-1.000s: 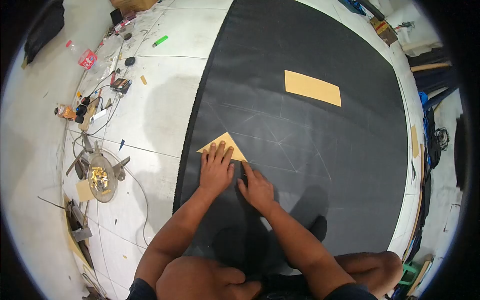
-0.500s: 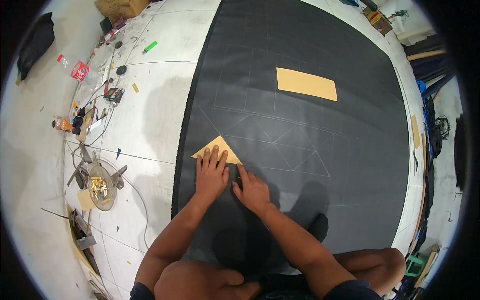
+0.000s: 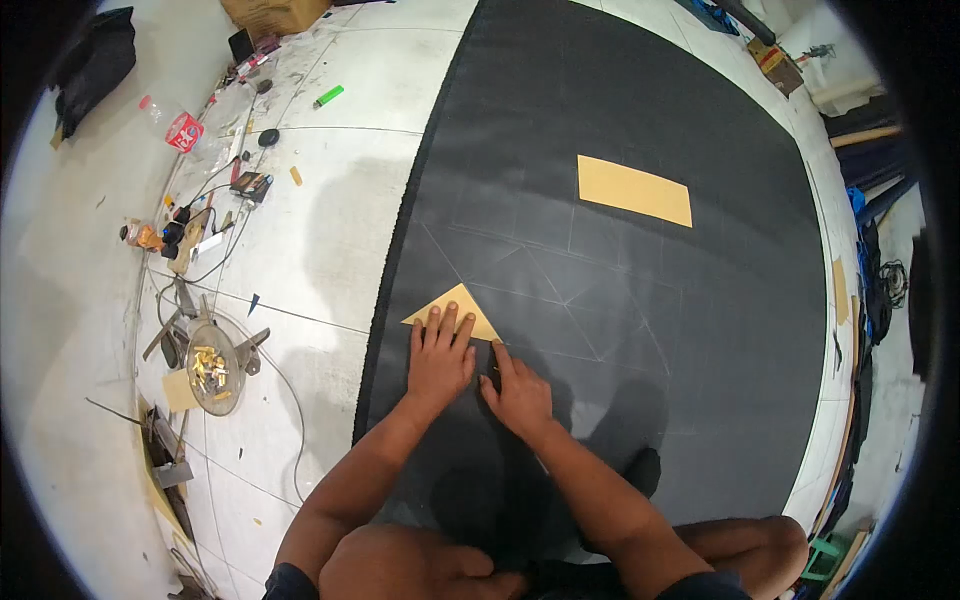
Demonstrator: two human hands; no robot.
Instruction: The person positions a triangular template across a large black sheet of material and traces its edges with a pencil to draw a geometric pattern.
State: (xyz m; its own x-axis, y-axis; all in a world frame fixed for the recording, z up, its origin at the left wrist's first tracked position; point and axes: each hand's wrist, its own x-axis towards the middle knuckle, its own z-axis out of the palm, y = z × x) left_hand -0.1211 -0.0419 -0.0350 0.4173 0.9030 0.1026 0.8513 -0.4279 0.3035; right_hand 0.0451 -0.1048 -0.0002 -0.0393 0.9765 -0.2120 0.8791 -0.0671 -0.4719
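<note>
A tan triangular card template point(image 3: 463, 298) lies flat on a large sheet of black material point(image 3: 720, 300) marked with thin pale lines. My left hand point(image 3: 440, 363) presses on the template, its fingers stretched out and a little apart. At the template's right corner is my right hand point(image 3: 520, 393), index finger reaching forward and the other fingers curled in. Whatever the right hand grips is mostly hidden under it. Farther up the sheet rests a tan rectangular card point(image 3: 635, 191). Drawn triangles spread to the right of the template.
On the tiled floor point(image 3: 330, 230) at left are a round dish of small brass-coloured pieces point(image 3: 215, 395), cables, a plastic bottle point(image 3: 183, 130) and a green lighter point(image 3: 329, 96). A cardboard box point(image 3: 275, 14) stands at the top left. Dark rolls and cloth line the right wall.
The whole view has shifted, so the sheet and cards appear slightly lower and farther right. Both hands keep their places at the template.
</note>
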